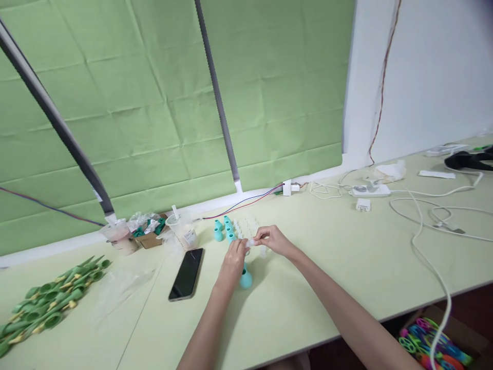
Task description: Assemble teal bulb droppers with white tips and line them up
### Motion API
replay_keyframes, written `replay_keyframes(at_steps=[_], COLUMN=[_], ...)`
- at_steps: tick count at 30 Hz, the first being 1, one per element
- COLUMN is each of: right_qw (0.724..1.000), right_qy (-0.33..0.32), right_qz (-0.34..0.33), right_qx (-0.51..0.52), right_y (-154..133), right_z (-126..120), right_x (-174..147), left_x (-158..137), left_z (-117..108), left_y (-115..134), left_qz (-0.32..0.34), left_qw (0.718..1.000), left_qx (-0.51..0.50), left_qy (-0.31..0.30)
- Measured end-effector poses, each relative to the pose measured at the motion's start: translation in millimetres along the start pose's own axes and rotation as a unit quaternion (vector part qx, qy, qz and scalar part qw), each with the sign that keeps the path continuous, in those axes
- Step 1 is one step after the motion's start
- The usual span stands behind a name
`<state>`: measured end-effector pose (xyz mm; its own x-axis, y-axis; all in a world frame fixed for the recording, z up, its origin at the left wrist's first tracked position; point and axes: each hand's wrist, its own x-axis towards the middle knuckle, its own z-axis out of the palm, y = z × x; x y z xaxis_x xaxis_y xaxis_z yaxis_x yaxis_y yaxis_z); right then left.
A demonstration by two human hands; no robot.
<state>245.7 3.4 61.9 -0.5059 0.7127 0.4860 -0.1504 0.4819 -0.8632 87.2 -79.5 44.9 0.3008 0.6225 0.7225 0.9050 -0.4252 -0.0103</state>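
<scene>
Both of my hands meet over the table, fingers pinched. Between them is a small white translucent piece (250,242); its exact kind is too small to make out. My left hand (233,259) grips its left end, and my right hand (274,240) pinches the right end. Just below my left hand a small teal vase-shaped piece (245,280) stands on the table, partly covered by that hand. Beyond my fingers stand several more teal vase-shaped pieces (218,234). Beside them lie rows of small white pieces (252,222), partly hidden by my hands.
Left of my arms lies a black phone (186,274). Two plastic cups (182,231) and a small cardboard box (149,239) stand near the wall. Green flower-like pieces (50,303) lie far left. On the right are a power strip (370,190), a charger (363,205) and white cables (419,241).
</scene>
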Motion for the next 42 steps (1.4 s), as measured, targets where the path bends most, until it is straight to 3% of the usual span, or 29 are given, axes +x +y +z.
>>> replay_keyframes(at_steps=[4,7,12,17,20,23,26,31,38,42], right_qw=[0.998,0.998,0.999,0.998,0.999,0.994,0.984,0.972,0.976,0.982], right_qy=[-0.021,-0.007,0.02,-0.021,0.019,0.091,0.105,0.079,0.034,0.049], right_qz=[-0.033,-0.033,-0.013,-0.017,-0.001,0.057,0.105,0.149,0.163,0.126], right_qx=[-0.048,-0.054,-0.031,-0.055,-0.048,0.025,0.098,0.163,0.143,0.13], right_y=[-1.7,0.1,8.6,11.1,11.8,12.5,11.8,10.0,7.2,5.9], right_z=[-0.5,3.3,13.3,14.6,7.7,-2.6,-10.3,-8.8,-5.6,-4.3], right_x=[-1.0,-0.9,-0.8,-1.8,-0.2,2.4,3.4,2.6,1.3,2.7], left_x=[0.7,4.0,4.2,0.0,-1.1,-7.1,-18.6,-18.6,2.0,6.2], left_z=[-2.8,-4.1,0.2,1.8,-1.7,-1.7,7.9,31.3,40.3,23.0], left_y=[-3.8,-7.1,-10.3,-7.6,-14.9,-38.9,-71.2,-105.2,-110.8,-91.2], left_qz=[0.027,0.024,-0.037,-0.097,-0.133,-0.206,-0.332,-0.435,-0.442,-0.374], left_qw=[0.999,0.999,0.998,0.989,0.981,0.971,0.936,0.896,0.888,0.914], left_qx=[-0.01,-0.025,-0.042,-0.107,-0.138,-0.119,-0.06,-0.072,-0.104,-0.129], left_qy=[-0.034,-0.014,0.02,-0.024,-0.026,0.031,0.096,0.056,0.072,0.091])
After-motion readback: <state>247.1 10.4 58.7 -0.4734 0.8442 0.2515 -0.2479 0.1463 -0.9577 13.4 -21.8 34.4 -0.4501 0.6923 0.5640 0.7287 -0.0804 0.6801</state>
